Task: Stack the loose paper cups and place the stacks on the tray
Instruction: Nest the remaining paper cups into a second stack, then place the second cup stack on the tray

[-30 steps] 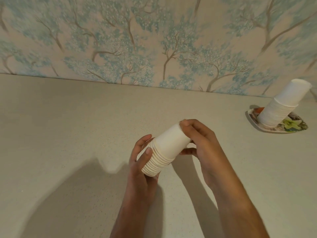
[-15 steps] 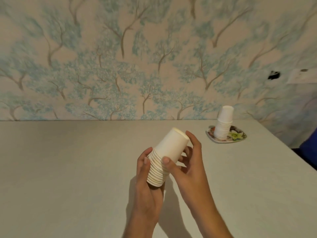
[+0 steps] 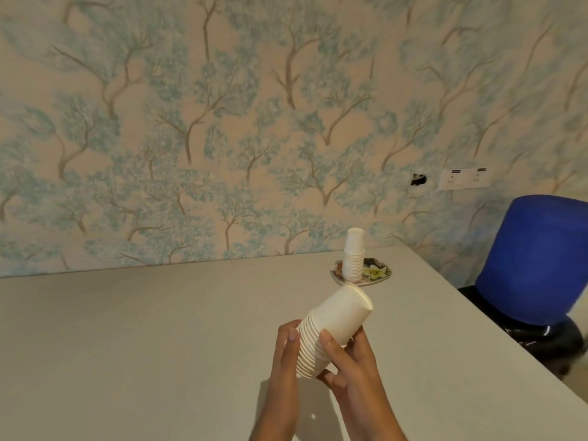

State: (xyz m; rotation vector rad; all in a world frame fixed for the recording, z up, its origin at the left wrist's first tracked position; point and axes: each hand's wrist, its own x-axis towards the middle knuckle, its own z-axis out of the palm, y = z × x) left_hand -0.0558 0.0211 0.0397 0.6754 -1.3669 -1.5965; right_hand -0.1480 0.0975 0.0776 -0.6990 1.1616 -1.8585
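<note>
White paper cups form a tilted stack (image 3: 334, 326), lower centre, gripped by our left hand (image 3: 284, 361) and right hand (image 3: 354, 374). A second cup stack (image 3: 353, 259) already stands on the flowered tray (image 3: 380, 275) above it, and ours is still to place.

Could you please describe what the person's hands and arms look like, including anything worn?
The left hand and right hand wear no gloves or visible rings, and the nails look short. Both arms are uncovered down to the frame edge: no sleeve, watch or bracelet shows.
</note>
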